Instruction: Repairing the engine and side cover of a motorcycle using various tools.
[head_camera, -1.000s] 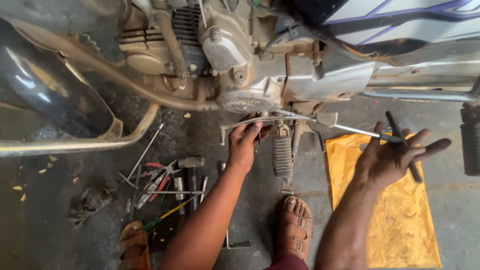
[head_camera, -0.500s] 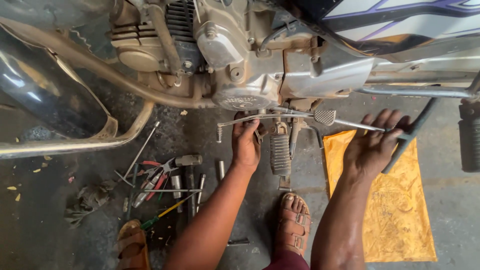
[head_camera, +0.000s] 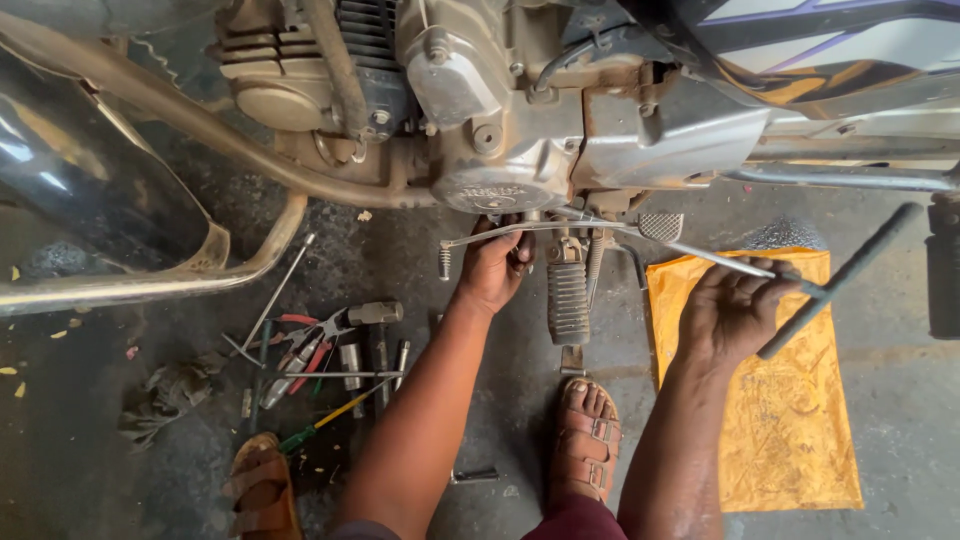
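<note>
Head view: motorcycle underside seen from above, items listed left to right.
Exhaust pipe (head_camera: 120, 290): chrome, far left, running along the oily floor.
Rag (head_camera: 160, 395): dark, crumpled, lower left.
Loose tools (head_camera: 320, 350): pliers with red grips, sockets, rods and a green-handled screwdriver, scattered on the floor between rag and left forearm.
Left sandal (head_camera: 262, 485): brown, bottom edge, beside the tools.
Engine (head_camera: 470, 110): grimy silver casing, top centre.
Left hand (head_camera: 492, 268): under the engine casing, fingers curled shut around a thin metal rod (head_camera: 545, 228) near its bent left end.
Footpeg (head_camera: 567, 300): ribbed rubber, hanging just right of the left hand.
Right sandal (head_camera: 585, 440): brown, below the footpeg.
Right hand (head_camera: 732, 310): over the yellow cloth (head_camera: 790, 420), fingers closed on a dark bar (head_camera: 845, 278) that slants up to the right; the rod's right end passes across the fingertips.
Yellow cloth: spread flat on the floor, right of centre.
</note>
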